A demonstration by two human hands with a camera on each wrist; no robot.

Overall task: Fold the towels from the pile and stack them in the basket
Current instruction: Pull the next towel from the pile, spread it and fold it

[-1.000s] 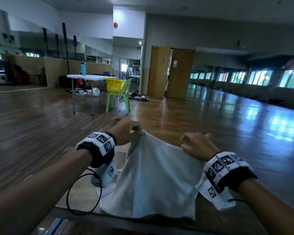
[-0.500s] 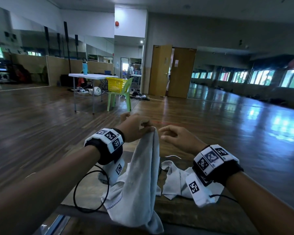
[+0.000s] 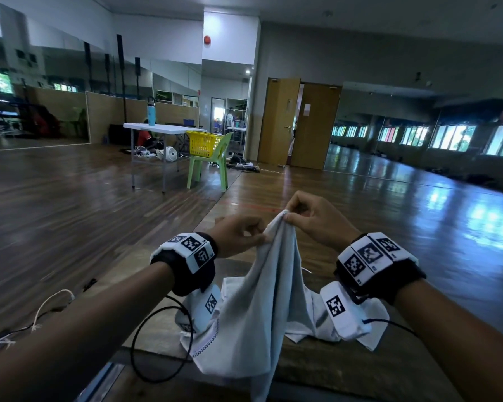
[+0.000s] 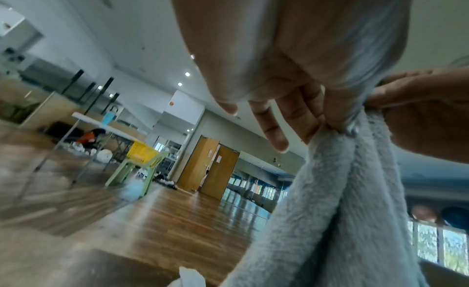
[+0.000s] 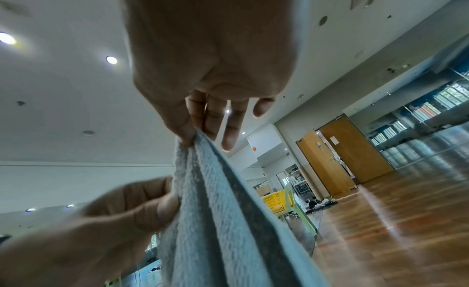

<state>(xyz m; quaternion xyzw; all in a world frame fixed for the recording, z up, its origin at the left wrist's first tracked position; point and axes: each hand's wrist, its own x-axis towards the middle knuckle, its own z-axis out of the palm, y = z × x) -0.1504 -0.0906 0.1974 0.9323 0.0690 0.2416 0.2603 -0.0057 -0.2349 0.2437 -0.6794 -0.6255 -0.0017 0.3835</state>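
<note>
A grey towel (image 3: 262, 309) hangs in folds in front of me, above a wooden table (image 3: 346, 369). My left hand (image 3: 244, 236) pinches its top edge, and my right hand (image 3: 308, 219) pinches the top corner just beside it; the two hands almost touch. The wrist views show the same grey towel (image 4: 337, 201) (image 5: 215, 221) pinched between thumb and fingers of the left hand (image 4: 317, 118) and the right hand (image 5: 195, 128). More light towels (image 3: 320, 320) lie crumpled on the table behind the hanging one. A yellow basket (image 3: 204, 143) sits on a green chair far across the room.
A green chair (image 3: 212, 163) and a white folding table (image 3: 160, 130) with a blue bottle (image 3: 151, 113) stand far ahead on the wooden floor. Black cable (image 3: 160, 343) loops from my left wrist over the table's near edge. Wooden doors (image 3: 299, 123) are at the back.
The towel was held spread wide, then gathered into my left hand alone. My right hand has now come back and pinched the top corner next to the left hand.
</note>
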